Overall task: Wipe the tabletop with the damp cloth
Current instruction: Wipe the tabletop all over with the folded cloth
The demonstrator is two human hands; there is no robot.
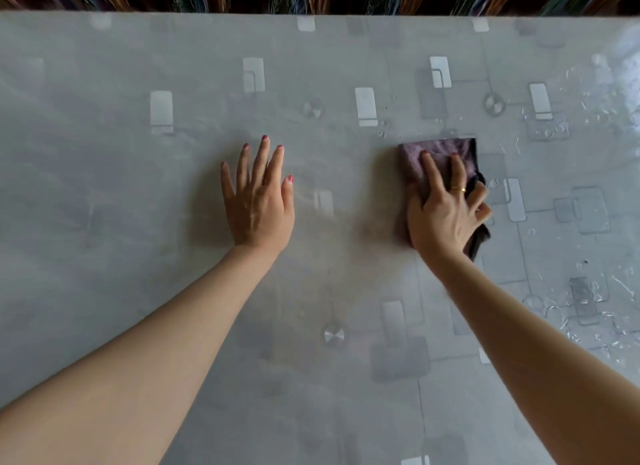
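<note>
Here the wiping step is under way: the right hand (pixel 446 211) is pressing the cloth (pixel 441 153) flat on the tabletop (pixel 138 205), right of centre, its fingers spread over the fabric and the outer ones curling round its right edge. The left hand (pixel 258 198) is resting palm down, fingers straight and apart, to the left, holding nothing. Droplets (pixel 585 305) are lying on the right part, so the next stroke probably calls for sliding the cloth rightward under steady pressure.
</note>
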